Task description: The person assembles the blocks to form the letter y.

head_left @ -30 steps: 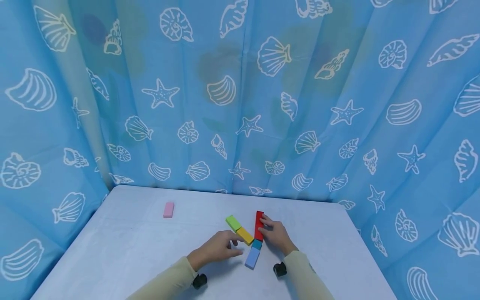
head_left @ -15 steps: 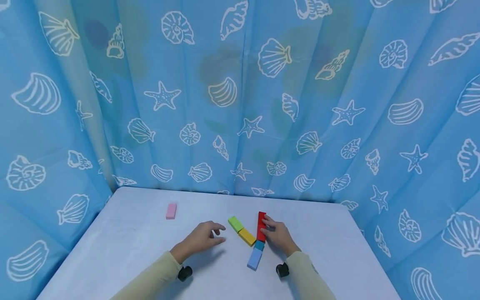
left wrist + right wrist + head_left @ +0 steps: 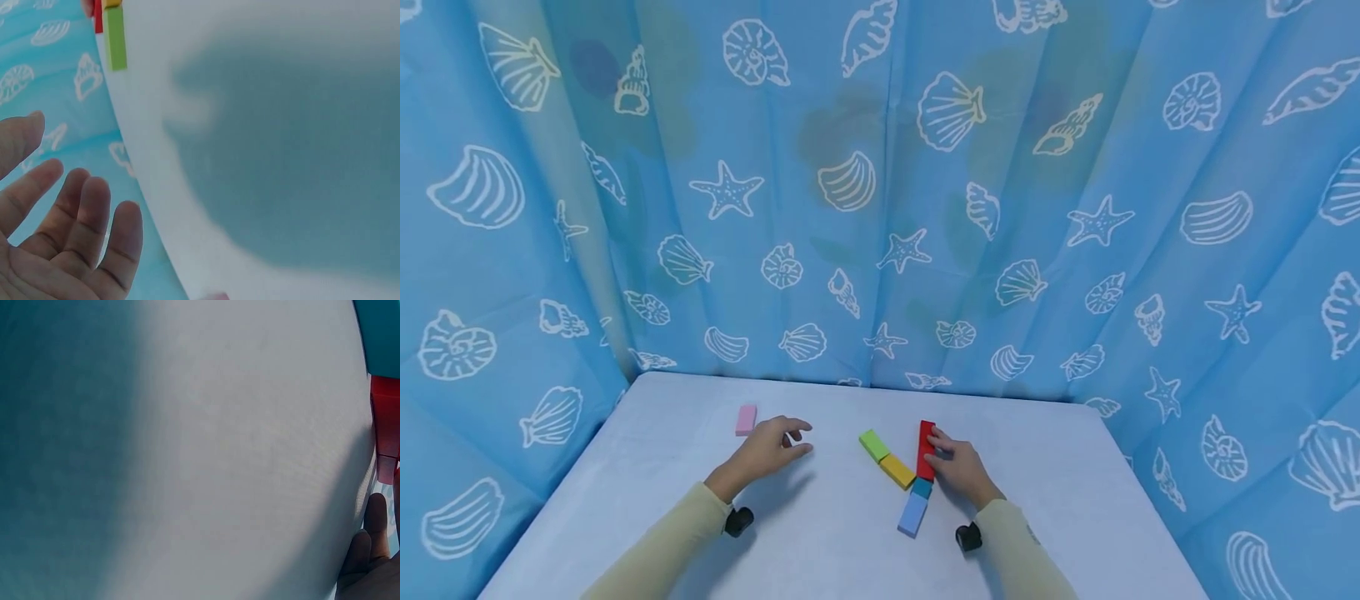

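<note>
My left hand (image 3: 767,450) hovers over the left side of the table, fingers apart and loosely bent, holding nothing. Just beyond its knuckles lies a pink block (image 3: 746,420). My right hand (image 3: 962,471) rests its fingertips and thumb against the right side of a long red piece (image 3: 924,446). A small teal block (image 3: 922,489) meets the red piece's near end, followed by a light blue block (image 3: 913,515). A yellow block (image 3: 897,471) and a green block (image 3: 873,445) slant up and left from that joint. The right wrist view shows a seam across the red piece (image 3: 386,419).
A white-covered table (image 3: 835,550) lies below both arms. Behind it and along the sides hangs a blue curtain (image 3: 880,200) with a white seashell print. Black wrist cameras are strapped beneath both sleeves.
My left hand has moved left and away from the yellow block, over to beside the pink block. The right hand stays at the red piece, and the blocks keep their arrangement.
</note>
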Tool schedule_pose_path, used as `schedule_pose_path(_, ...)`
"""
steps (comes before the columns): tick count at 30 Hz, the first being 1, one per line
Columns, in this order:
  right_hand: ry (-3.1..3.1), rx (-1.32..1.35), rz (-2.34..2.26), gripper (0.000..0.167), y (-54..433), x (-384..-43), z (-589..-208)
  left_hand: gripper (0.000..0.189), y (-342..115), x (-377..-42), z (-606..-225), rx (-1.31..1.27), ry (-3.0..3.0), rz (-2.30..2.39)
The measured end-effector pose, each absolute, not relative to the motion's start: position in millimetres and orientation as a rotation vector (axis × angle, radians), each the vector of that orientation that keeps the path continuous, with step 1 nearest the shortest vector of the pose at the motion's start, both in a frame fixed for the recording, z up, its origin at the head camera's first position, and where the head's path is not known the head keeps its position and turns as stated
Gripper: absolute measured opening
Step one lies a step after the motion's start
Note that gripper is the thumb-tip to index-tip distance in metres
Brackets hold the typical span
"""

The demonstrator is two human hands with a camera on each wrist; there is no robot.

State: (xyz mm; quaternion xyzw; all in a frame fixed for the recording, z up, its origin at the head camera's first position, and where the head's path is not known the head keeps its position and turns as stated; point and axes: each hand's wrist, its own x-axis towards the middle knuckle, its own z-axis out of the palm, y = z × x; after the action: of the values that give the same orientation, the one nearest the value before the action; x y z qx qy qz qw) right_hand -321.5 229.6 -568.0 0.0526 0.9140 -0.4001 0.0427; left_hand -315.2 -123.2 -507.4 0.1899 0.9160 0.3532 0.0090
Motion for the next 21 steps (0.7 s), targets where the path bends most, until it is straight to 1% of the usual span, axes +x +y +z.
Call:
schedule_pose_path(5,2.795,0.183,-1.23,0.052,230.0,-324.0,-567.9,0.033,-131.1,-322.0,-505.2,0.488,2.894,1.134)
schedule_pose_path(12,2.809,0.169,-1.213,0.053,228.9,-321.2,-567.2,0.034,-146.0,-333.7,-504.0,0.488,2.956,1.127)
schedule_pose_path(21,2.805,0.198,-1.222,0.052,227.5,-322.3,-566.8,0.037,-165.8,-342.5,-504.5,0.384,3.013,1.136)
